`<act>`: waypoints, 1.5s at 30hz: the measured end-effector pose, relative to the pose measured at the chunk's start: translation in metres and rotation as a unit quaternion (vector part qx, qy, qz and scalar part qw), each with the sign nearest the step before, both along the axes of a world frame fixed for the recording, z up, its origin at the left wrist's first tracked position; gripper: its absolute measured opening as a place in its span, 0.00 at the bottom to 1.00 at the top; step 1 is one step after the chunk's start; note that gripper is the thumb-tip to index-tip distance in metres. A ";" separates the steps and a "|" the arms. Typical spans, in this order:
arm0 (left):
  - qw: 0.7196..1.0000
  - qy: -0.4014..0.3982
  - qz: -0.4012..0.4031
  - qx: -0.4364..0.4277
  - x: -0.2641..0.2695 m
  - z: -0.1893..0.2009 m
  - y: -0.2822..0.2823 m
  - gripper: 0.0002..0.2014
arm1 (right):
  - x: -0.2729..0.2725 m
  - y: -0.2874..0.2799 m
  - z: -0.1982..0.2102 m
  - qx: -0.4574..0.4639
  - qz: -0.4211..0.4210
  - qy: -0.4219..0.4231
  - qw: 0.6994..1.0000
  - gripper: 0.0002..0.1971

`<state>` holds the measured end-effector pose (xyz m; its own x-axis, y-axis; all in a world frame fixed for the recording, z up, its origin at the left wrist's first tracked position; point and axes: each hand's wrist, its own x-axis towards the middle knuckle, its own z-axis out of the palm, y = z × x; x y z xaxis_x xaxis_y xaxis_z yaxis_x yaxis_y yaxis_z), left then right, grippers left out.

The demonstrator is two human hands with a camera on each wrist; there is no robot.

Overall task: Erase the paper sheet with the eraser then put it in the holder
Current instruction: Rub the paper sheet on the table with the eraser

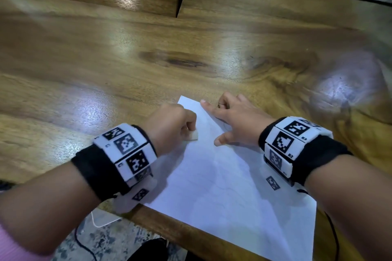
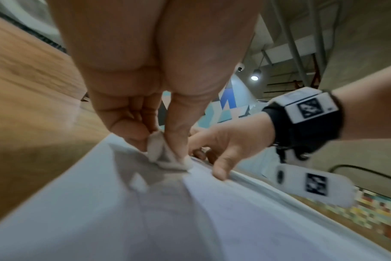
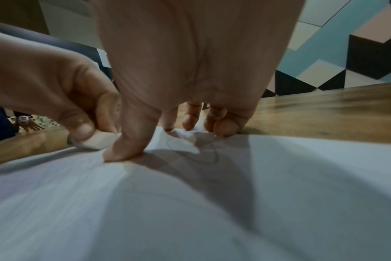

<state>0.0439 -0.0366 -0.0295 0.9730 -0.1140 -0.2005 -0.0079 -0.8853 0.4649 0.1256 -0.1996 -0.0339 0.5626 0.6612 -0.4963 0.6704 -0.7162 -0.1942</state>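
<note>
Currently the erasing step is judged to be under way, not finished. A small white rubber eraser (image 1: 192, 135) is pinched between thumb and curled fingers of the left hand (image 1: 169, 127) and pressed against the white rectangular paper sheet (image 1: 229, 186), near its far left edge. The sheet is lying flat on the glossy brown wooden table (image 1: 127, 65), with its near edge over the table's front edge.

The right hand (image 1: 235, 125) is spread on the sheet's far right part: thumb and index finger are extended and pressed down, while the other fingers are bent with tips on the paper. Nothing is held by it; the sheet is only being pinned.

In the right wrist view, dark pencil loops (image 3: 203, 151) are seen under the right hand, just beside the eraser, so marks are left to be rubbed out. Fainter lines across the rest of the sheet cannot be resolved.

No holder is shown in any view, so placing the eraser there is not yet done.
</note>
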 end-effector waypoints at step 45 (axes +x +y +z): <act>0.999 0.027 0.042 0.003 -0.035 0.005 0.019 0.04 | -0.029 -0.006 0.003 -0.006 0.037 -0.044 0.998 0.48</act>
